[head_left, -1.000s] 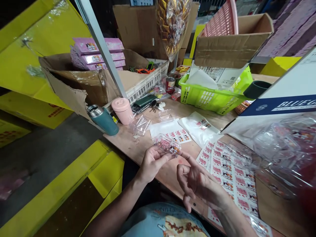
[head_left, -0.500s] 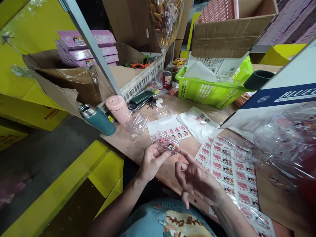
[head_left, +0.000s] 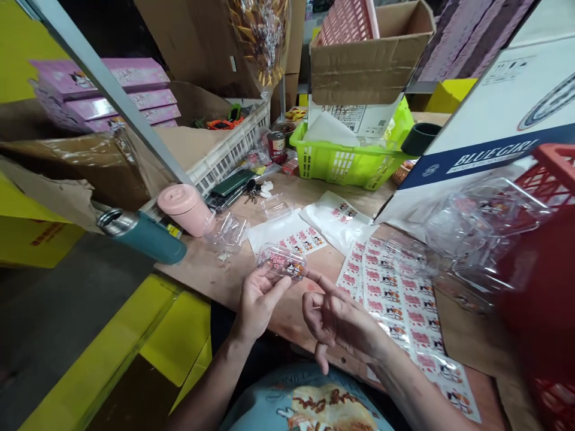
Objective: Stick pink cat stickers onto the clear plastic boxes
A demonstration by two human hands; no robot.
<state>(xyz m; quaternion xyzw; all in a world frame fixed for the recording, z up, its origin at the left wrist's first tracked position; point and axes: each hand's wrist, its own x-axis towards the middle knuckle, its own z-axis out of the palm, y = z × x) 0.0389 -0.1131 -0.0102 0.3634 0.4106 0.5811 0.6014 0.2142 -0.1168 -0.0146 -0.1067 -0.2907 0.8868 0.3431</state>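
Note:
My left hand (head_left: 258,299) holds a small clear plastic box (head_left: 282,262) with a pink cat sticker on its lid, just above the near edge of the wooden table (head_left: 211,272). My right hand (head_left: 336,317) hovers beside it, index finger stretched toward the box's right end, the other fingers curled and holding nothing. Sheets of the same cat stickers (head_left: 395,302) lie right of my hands. More sticker sheets (head_left: 300,239) lie behind the box.
A teal flask (head_left: 144,236) and a pink cup (head_left: 185,208) lie at the table's left. Behind are a white crate (head_left: 224,152), a green basket (head_left: 345,161) and cardboard boxes (head_left: 368,66). Clear empty boxes (head_left: 476,230) pile beside a red crate (head_left: 545,269) on the right.
The view has swung to the right, so everything sits further left in the frame. My left hand keeps the box; my right index finger has come closer to its end.

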